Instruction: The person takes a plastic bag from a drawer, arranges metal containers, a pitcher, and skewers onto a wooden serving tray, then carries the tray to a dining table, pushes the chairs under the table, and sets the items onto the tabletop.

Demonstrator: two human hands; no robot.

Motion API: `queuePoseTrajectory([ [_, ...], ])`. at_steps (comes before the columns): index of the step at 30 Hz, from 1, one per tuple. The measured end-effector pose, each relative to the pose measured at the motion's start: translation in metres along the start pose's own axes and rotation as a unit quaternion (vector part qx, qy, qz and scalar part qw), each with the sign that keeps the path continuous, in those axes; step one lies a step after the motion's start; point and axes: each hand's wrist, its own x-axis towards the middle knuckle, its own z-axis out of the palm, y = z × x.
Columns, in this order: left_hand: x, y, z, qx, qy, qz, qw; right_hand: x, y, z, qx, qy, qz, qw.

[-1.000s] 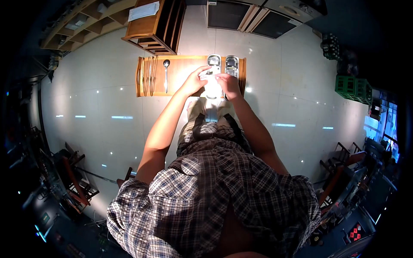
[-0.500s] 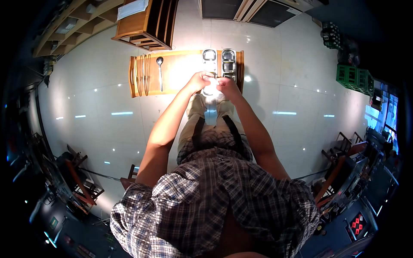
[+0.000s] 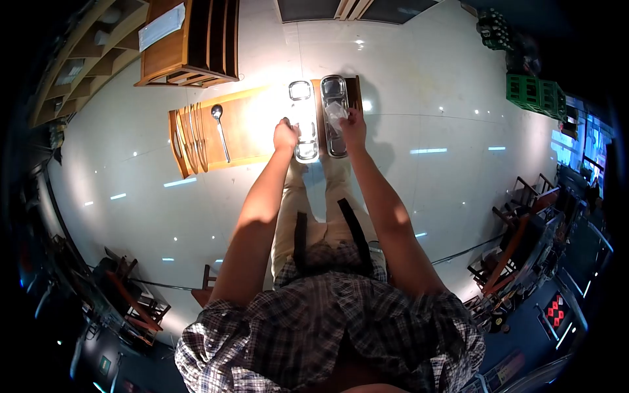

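Observation:
My right hand (image 3: pixel 354 130) pinches a crumpled, whitish, thin sheet (image 3: pixel 336 112), tissue or film, over the right metal tray (image 3: pixel 333 86). That tray is long and divided into compartments, its middle partly covered by the sheet. A similar compartment tray (image 3: pixel 300 86), brightly lit, lies to its left. Beside its left edge is my left hand (image 3: pixel 285 136), fingers curled; whatever they hold, if anything, I cannot make out. Both trays rest on a low wooden board or table (image 3: pixel 252 101). Farther left on it lies a metal ladle (image 3: pixel 221 131).
Several long, thin brownish strips (image 3: pixel 196 139) stand at the wooden surface's left end. Behind it is a wooden rack (image 3: pixel 190 42). Green crates (image 3: pixel 534 97) stand at the far right, wooden chairs (image 3: pixel 517 209) at the lower right. Pale glossy floor (image 3: pixel 432 131) surrounds the table.
My hands were together over the left tray and have moved apart. The right one has carried the whitish sheet over the right tray. The view has shifted and turned slightly.

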Motion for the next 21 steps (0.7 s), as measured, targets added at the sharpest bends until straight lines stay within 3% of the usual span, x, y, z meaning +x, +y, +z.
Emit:
queuePoseTrajectory([
  [3,0.004,-0.007,0.014,-0.003,-0.008,-0.025,1.0,-0.008,-0.001,0.012,0.011,0.07,-0.04,0.997],
  [6,0.002,-0.005,0.02,-0.023,0.044,0.001,0.999,-0.015,-0.001,0.023,0.018,0.081,-0.012,0.996],
  [8,0.0,-0.005,0.013,-0.09,-0.024,-0.036,0.995,-0.024,-0.007,0.03,-0.002,0.048,0.009,0.999],
  [9,-0.003,-0.007,0.012,-0.036,0.043,-0.003,0.998,-0.026,-0.005,0.036,-0.014,0.035,0.002,0.999],
  [13,-0.004,-0.025,-0.003,-0.081,0.086,-0.025,0.993,-0.033,0.001,0.064,-0.032,0.064,-0.039,0.997],
  [15,-0.009,-0.032,-0.013,-0.097,0.079,-0.005,0.992,-0.036,0.003,0.071,-0.115,0.043,-0.06,0.991],
  [21,0.001,-0.036,0.008,-0.164,0.052,0.059,0.983,-0.03,0.007,0.087,-0.14,0.074,-0.081,0.984],
])
